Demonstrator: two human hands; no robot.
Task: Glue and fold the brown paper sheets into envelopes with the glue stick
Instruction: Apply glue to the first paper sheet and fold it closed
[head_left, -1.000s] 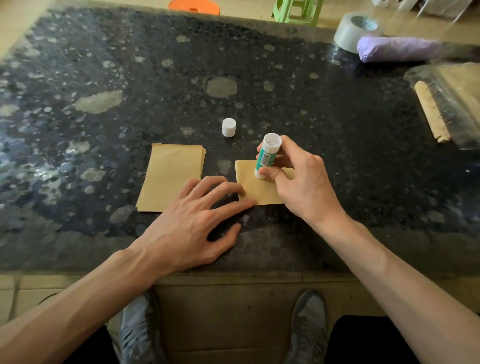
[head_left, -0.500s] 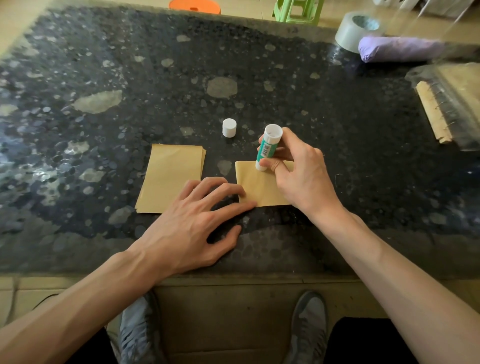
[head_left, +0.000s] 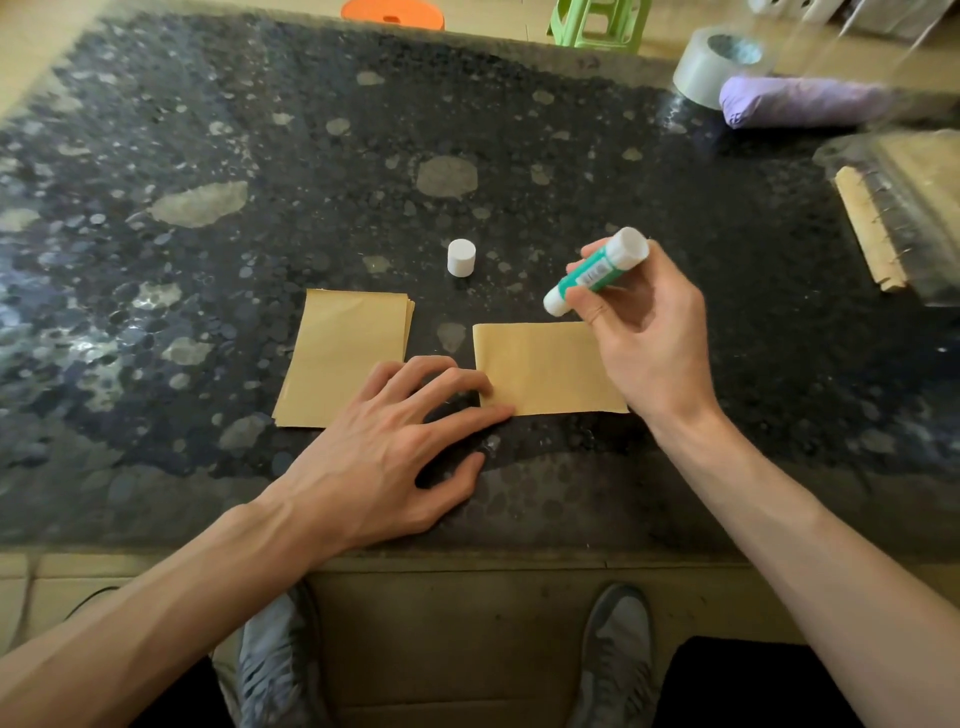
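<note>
- Head view: my right hand (head_left: 644, 332) grips the glue stick (head_left: 597, 270), fingers and thumb curled round its green barrel. It is held just above the far right edge of the single brown sheet (head_left: 545, 369), and its tip looks clear of the paper.
- My left hand (head_left: 395, 447) is released and spread. Its fingertips press the near left corner of that sheet onto the tabletop (head_left: 208, 130), and its knuckles lie over the near right corner of the stack of brown sheets (head_left: 343, 358).
- The white cap (head_left: 461, 257) stands upright beyond the gap between stack and sheet, apart from both.
- Risk: only one corner is pinned. I judge that a sideways drag of the stick could swing the sheet round that corner, so the glue line runs crooked or goes over the edge onto the tabletop.
- Risk: if I shift my left hand carelessly, it may pull the top leaves of the stack askew.
- Risk: glue left exposed too long may lose its tack before the fold, and the uncapped stick dries too.
- The stick's long axis runs diagonally: the bare end points down and left toward the sheet, and the butt points up and right, away from me.
- The sheet's long axis lies left to right. The stack's runs away from me, slightly tilted.
</note>
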